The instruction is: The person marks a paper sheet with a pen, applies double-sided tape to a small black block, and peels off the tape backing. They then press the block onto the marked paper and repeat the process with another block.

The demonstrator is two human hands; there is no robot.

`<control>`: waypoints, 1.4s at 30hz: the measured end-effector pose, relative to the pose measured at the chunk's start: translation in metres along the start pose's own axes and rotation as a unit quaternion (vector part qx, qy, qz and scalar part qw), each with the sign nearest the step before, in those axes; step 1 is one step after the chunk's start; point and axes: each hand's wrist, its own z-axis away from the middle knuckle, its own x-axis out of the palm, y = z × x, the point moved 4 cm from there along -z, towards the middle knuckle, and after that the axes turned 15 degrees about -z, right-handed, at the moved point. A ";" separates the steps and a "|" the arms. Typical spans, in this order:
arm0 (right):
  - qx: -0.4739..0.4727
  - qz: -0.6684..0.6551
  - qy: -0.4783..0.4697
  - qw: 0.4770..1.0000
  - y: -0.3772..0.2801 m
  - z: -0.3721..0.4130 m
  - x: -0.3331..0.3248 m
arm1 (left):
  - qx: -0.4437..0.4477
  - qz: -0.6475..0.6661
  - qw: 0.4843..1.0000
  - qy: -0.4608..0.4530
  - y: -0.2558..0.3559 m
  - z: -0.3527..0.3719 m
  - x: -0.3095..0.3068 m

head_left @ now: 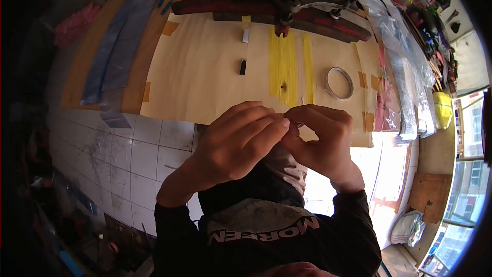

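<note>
My left hand (233, 141) and my right hand (325, 131) meet above the front edge of the table, fingertips touching. Both are closed in a pinch, and whatever lies between the fingers is too small or hidden to make out. Just beyond them, brown paper (195, 72) covers the tabletop, held down by pieces of tan tape. Yellow tape strips (283, 64) run along it, with a small dark spot near their lower end. A tape roll (351, 90) lies flat to the right. Left of the strips are a small black piece (242, 66) and a small white piece (245, 36).
A dark metal press-like frame with red-edged bars (230, 5) spans the table's back. Bluish plastic sheets (120, 46) lie at left, near two blue pens (170, 1). Clear plastic (405, 82) lines the right side. Beside it, a cluttered shelf (430, 36) holds tools.
</note>
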 end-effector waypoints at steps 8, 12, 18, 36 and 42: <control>0.076 -0.081 -0.001 0.994 0.004 0.000 -0.006 | -0.003 0.007 1.000 0.019 -0.005 0.005 0.002; 0.174 -0.223 -0.018 0.959 0.012 0.004 -0.005 | -0.082 0.123 0.989 0.017 -0.015 0.016 0.007; 0.251 -0.347 0.005 0.904 0.018 0.009 0.007 | -0.286 0.548 0.783 0.069 -0.033 0.039 0.033; 0.380 0.160 0.382 0.827 0.147 0.324 -0.054 | -0.332 0.770 0.528 0.133 -0.025 0.061 0.061; 0.741 0.190 -0.087 0.638 0.161 0.371 -0.039 | -0.373 0.738 0.553 0.104 -0.015 0.058 0.071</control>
